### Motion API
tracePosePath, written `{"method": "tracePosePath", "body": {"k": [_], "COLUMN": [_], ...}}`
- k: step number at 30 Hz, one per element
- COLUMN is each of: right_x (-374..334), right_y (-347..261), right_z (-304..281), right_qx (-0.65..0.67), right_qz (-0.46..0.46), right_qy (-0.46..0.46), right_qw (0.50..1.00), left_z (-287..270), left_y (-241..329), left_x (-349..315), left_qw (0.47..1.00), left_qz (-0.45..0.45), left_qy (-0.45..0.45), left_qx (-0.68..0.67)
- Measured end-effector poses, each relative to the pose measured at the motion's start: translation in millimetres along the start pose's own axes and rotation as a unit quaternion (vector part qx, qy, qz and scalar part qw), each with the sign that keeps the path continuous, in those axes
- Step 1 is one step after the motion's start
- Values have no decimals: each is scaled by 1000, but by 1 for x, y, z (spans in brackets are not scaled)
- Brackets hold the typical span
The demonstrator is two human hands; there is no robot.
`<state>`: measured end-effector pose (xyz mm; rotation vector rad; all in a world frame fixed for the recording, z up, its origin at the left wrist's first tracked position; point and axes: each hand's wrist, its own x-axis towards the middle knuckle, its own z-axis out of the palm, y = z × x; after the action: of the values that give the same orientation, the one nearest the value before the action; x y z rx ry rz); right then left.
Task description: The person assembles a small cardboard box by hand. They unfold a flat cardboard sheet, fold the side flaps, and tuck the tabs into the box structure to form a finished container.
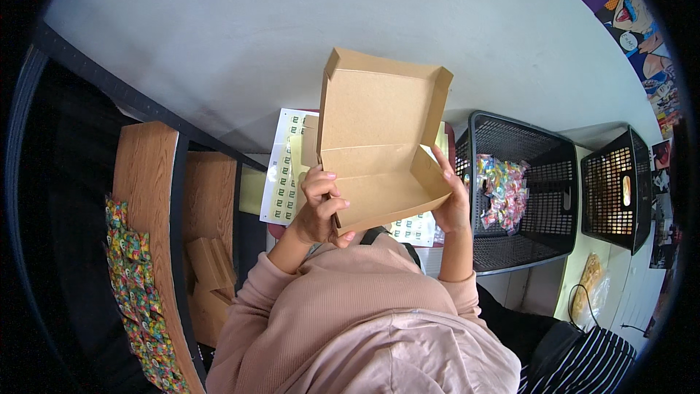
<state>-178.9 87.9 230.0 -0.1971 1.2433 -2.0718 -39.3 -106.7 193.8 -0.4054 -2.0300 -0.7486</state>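
Observation:
Both hands hold up a brown cardboard box [383, 113] with its hinged lid raised; nothing lies inside it. My left hand [319, 208] is closed round the lower left side, fingers curled on the wall. On the right, my right hand [453, 197] grips the other side wall, its palm partly hidden by the box. Behind and below the box lie sheets of stickers [284, 182], white and pale yellow with rows of dark green marks. The box covers much of these sheets.
To the right, a black plastic crate [536, 248] holds many small colourful wrapped packets [502, 193]. A second black basket [620, 190] stands further right. On the left, a wooden shelf [146, 168] has bright packets [138, 292] along it and folded cardboard [210, 263] beside it. A white wall [240, 36] rises ahead.

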Motion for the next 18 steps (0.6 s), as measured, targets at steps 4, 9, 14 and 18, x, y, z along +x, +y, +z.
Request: {"method": "tracePosePath", "body": {"k": [4, 9, 14, 18], "right_x": [5, 11, 11, 9], "right_y": [-2, 20, 33, 39], "right_z": [6, 4, -4, -13], "right_qx": [-42, -51, -155, -222], "right_qz": [-90, -111, -116, -76], "right_qy": [0, -18, -47, -44], "right_qw": [995, 992, 980, 971], "left_z": [-4, 4, -1, -4], "left_y": [0, 3, 1, 2], "left_x": [0, 1, -9, -16], "left_qw": [984, 839, 812, 848], "left_qz": [-177, -409, -449, -447], "left_qy": [-24, 97, 83, 28], "left_qx": [-2, -346, -365, -285]}}
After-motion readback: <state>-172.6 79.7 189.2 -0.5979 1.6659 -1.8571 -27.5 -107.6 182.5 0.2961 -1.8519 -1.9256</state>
